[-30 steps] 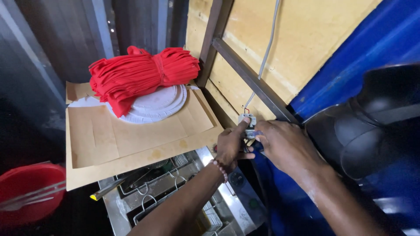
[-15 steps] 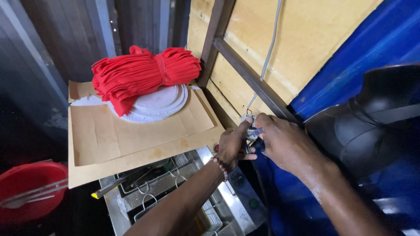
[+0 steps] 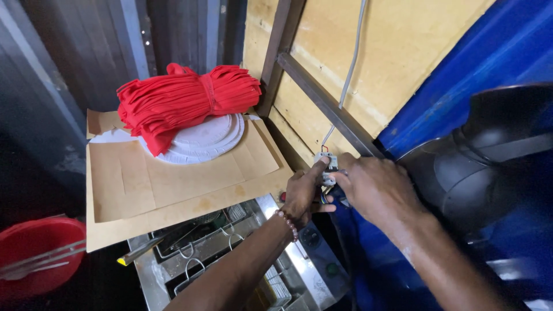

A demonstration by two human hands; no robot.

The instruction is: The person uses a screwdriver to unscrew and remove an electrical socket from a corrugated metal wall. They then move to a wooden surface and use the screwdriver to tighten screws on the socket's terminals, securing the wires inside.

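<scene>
- Plywood panelling (image 3: 403, 52) braced with a dark metal frame (image 3: 322, 98) backed the cramped corner, with blue sheeting (image 3: 489, 63) to the right.
- Both hands met at a small white electrical fitting (image 3: 324, 160) hanging from a grey cable (image 3: 351, 63) against the frame.
- Left hand (image 3: 304, 193) steadied the fitting from below, its fingers stretched up along it.
- Right hand (image 3: 374, 187) curled at the fitting's side; what it pinched was hidden.
- Coloured wires (image 3: 327, 198) showed bare beneath; a slip, as I judged it, could touch live ends or tug a wire loose.
- Cardboard (image 3: 173, 184) on a steel appliance (image 3: 230, 253) carried white plates (image 3: 207, 138) and a red bundle (image 3: 184, 98).
- Against the earlier frames, both hands had kept to the fitting, only the view had shifted slightly.
</scene>
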